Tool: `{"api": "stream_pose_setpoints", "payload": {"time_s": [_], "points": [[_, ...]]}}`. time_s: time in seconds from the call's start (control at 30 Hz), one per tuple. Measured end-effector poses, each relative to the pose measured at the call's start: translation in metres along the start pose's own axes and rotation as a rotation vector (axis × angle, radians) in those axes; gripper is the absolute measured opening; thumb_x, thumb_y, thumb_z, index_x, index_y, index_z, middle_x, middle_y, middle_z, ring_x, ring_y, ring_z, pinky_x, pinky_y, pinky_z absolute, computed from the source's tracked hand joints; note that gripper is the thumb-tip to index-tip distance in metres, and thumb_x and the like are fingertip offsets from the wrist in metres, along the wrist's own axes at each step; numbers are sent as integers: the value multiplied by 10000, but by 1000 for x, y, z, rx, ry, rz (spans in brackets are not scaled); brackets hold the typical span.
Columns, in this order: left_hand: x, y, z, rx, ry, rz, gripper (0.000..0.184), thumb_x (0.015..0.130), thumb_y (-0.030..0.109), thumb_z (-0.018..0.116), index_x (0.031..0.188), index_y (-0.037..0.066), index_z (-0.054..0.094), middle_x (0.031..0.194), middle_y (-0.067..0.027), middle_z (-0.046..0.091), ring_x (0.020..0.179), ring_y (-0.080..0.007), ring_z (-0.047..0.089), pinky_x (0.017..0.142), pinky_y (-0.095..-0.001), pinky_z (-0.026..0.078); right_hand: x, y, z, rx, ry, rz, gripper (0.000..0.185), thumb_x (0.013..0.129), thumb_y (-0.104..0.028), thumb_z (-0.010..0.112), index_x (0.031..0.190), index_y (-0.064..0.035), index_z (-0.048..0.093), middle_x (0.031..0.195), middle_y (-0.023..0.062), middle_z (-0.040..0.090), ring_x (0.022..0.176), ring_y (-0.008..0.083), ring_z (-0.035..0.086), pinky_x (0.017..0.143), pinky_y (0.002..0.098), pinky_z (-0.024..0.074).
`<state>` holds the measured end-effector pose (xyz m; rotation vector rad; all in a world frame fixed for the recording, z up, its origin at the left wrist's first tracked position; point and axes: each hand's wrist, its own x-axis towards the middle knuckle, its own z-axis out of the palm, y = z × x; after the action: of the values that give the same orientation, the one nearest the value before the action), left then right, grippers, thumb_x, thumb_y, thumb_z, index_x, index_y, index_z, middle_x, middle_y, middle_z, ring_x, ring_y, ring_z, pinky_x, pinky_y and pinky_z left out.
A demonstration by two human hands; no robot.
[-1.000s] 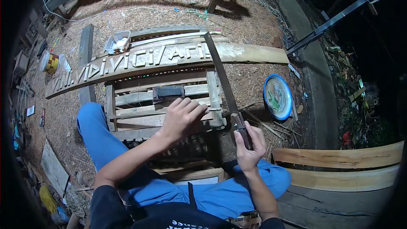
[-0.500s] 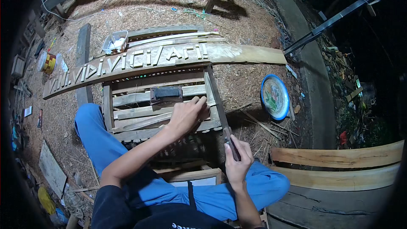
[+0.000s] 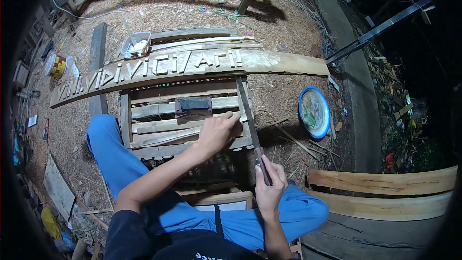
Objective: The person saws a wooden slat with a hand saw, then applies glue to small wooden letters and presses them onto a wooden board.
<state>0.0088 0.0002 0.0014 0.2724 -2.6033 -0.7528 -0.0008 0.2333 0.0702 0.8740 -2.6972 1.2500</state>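
Observation:
My right hand (image 3: 270, 183) is wrapped round the handle of a long dark blade (image 3: 249, 115), which points forward along the right edge of the slatted wooden pallet (image 3: 126, 120). My left hand (image 3: 219, 131) is closed over the slats beside the blade; what it holds, if anything, is hidden. A dark block with a ridged top (image 3: 193, 107) lies on the slats just beyond my left hand. Across the pallet's far part lies a long board (image 3: 293, 62) bearing raised wooden letters (image 3: 166, 65). The blade's tip end is near this board's front edge.
A plastic tub with white stuff (image 3: 136, 45) stands behind the board. To the right is a blue-rimmed round tray (image 3: 315, 113). Two long planks (image 3: 385, 183) lie at the lower right. A yellow-and-red can (image 3: 57, 66) is at the left, and a metal bar (image 3: 378, 30) at the upper right.
The blade has come down from above the lettered board to the pallet's right edge, with my right hand moving left and lower. My left hand has shifted slightly right.

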Motion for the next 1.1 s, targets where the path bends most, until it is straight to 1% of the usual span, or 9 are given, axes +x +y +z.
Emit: {"api": "stream_pose_setpoints", "payload": {"time_s": [0.27,0.5,0.53,0.57,0.67,0.73,0.77,0.9,1.1], "points": [[5,10,-15,25,-49,-48,488,766,150,809,1185,95,565,979,-102,649,833,-341,726,649,-490,558,-2,-5,0,-79,-12,-76,397,937,-18,748,1332,-58,719,1061,172,682,931,296,704,794,397,575],[6,7,-2,60,-49,-67,430,823,172,750,1210,106,575,967,-105,650,822,-343,717,652,-478,554,-1,-11,-12,-51,-34,46,405,927,-6,752,1326,-65,728,1023,157,681,907,285,705,792,387,569],[5,9,-4,67,-44,-90,432,830,185,754,1218,120,577,963,-107,641,820,-357,706,651,-486,539,-3,-10,-16,-44,-32,33,389,920,-1,756,1306,-47,736,979,135,672,860,248,684,782,361,552],[6,9,-8,69,-58,-73,443,826,193,761,1221,120,575,963,-100,638,815,-348,709,623,-478,540,-1,-9,-18,-32,-28,10,373,914,4,761,1285,-30,744,936,112,662,812,210,662,773,335,534],[4,3,-2,99,-78,-61,461,815,192,770,1224,118,570,965,-91,634,817,-342,711,608,-472,546,-10,0,-29,-58,-35,-4,353,913,-4,767,1265,-30,754,921,112,661,809,208,654,763,339,530],[7,3,-4,174,-74,-26,459,806,173,749,1223,92,575,999,-92,659,789,-303,732,610,-454,570,-7,-8,-28,-57,-18,25,347,905,-3,772,1251,-26,760,917,112,666,813,210,655,761,339,528],[6,4,-7,81,-19,-21,351,862,204,719,1162,83,582,987,-96,672,773,-313,726,600,-462,559,-5,-9,-27,-47,-22,28,350,901,-2,775,1250,-22,759,917,110,669,819,211,657,762,338,529],[10,6,-11,52,-9,-85,267,953,284,669,1109,77,602,906,-120,671,751,-342,714,588,-475,543,-15,-3,-34,-24,-25,18,354,892,2,782,1244,-13,760,916,112,670,812,207,657,741,336,523],[2,10,-5,101,5,-9,249,935,255,680,1108,91,607,906,-113,662,733,-328,715,584,-460,552,5,-6,-21,13,-5,-18,342,893,4,782,1234,-14,765,918,109,677,805,198,659,725,329,527]]}}
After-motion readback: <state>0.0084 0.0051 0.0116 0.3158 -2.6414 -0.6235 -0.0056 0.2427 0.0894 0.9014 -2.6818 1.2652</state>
